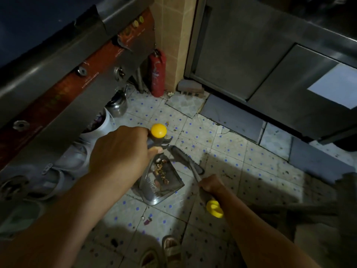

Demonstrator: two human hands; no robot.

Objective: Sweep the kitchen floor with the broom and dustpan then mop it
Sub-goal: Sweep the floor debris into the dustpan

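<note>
Dustpan (166,182) is resting on the floor (241,151), the left hand (119,151) gripping its handle to steady it, while the right hand (210,185) is clutching the broom (185,157), sweeping scraps in.

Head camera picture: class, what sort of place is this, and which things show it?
Probably a commercial kitchen: a steel cooker front with knobs, a red fire extinguisher in the corner, and stainless cabinet doors.

The dustpan (164,182) was a grey metal scoop standing on the blue-dotted tile floor (231,151), holding a small heap of brown scraps. Its upright handle ended in 1 yellow knob (158,130). The broom (185,159) lay slanted just beside the pan's right edge, its dark head low at the tiles, apparently touching them, and its handle capped in yellow (214,208).
</note>
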